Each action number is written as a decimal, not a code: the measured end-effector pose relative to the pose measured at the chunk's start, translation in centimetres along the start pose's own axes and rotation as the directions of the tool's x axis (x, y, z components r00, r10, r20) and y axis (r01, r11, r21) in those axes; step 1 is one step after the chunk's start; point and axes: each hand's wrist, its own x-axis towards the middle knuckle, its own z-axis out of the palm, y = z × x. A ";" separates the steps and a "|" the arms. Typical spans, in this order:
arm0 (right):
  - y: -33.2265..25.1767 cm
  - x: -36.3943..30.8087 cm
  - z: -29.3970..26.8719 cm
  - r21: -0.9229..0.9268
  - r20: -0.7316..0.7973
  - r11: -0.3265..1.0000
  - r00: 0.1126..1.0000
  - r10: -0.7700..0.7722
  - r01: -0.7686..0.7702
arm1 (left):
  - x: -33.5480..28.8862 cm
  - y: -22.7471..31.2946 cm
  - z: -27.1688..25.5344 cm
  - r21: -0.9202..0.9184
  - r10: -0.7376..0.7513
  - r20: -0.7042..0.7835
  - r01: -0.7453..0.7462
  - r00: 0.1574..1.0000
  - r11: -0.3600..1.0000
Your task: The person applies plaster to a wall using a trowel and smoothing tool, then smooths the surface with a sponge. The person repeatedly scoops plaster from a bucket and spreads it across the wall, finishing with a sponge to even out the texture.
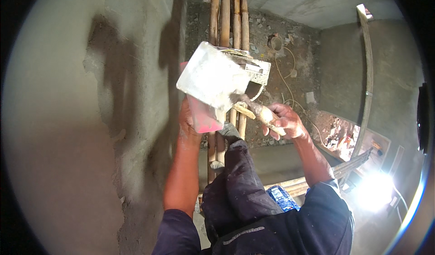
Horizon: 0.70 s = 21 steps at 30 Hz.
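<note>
Our right grip [286, 121] is curled around the bulbous wooden handle [268, 117] of what looks like a trowel, below and to the right of the pale plate [213, 76]. Our left grip [186, 117], just below the plate, is closed on the pink board [205, 115], though the plate and board hide most of its fingers. The board lies under the plate, showing along its lower edge; we cannot tell whether the plate is the trowel's blade or a separate piece.

We judge that a careless tilt could let the board slip or shed anything wet on it, since only one visible hand supports it. Footing worries us more: below the plate, our boots [229, 132] rest on round bamboo-like poles [225, 19], which could roll or turn slick if splashed. The work lamp [375, 191], far to the lower right of the plate, could dazzle us, and glare already washes out the plate's face.

The plate is flat, with rounded corners; the board is smooth and plastic-looking. The handle is worn and smeared near its dark neck. Left of the plate, the wall [63, 119] is smooth grey render beside a rough, ragged patch; beyond its upper right, the floor [297, 40] is gritty and rubble-strewn.
</note>
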 end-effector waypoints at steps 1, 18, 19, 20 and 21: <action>-0.5 0.1 -0.1 0.038 0.005 0.998 0.999 0.046 -0.046 | -0.1 0.5 2.5 0.027 -0.006 0.005 0.005 1.000 1.000; 3.7 -4.1 -7.7 0.052 -0.425 0.971 0.874 0.235 -0.235 | -1.5 2.1 -2.7 0.021 -0.068 -0.354 0.081 0.933 0.996; 4.5 -3.7 -8.1 -0.040 -0.460 0.956 0.855 0.242 -0.292 | -1.6 2.1 -2.6 0.072 -0.026 -0.351 0.054 0.936 0.996; 5.2 -3.0 -8.5 -0.103 -0.475 0.937 0.844 0.249 -0.334 | -2.0 2.3 -2.5 0.191 0.051 -0.306 0.008 0.951 0.982; 6.0 -2.0 -8.5 -0.162 -0.489 0.913 0.834 0.255 -0.374 | -2.4 2.5 -2.3 0.306 0.129 -0.260 -0.045 0.957 0.951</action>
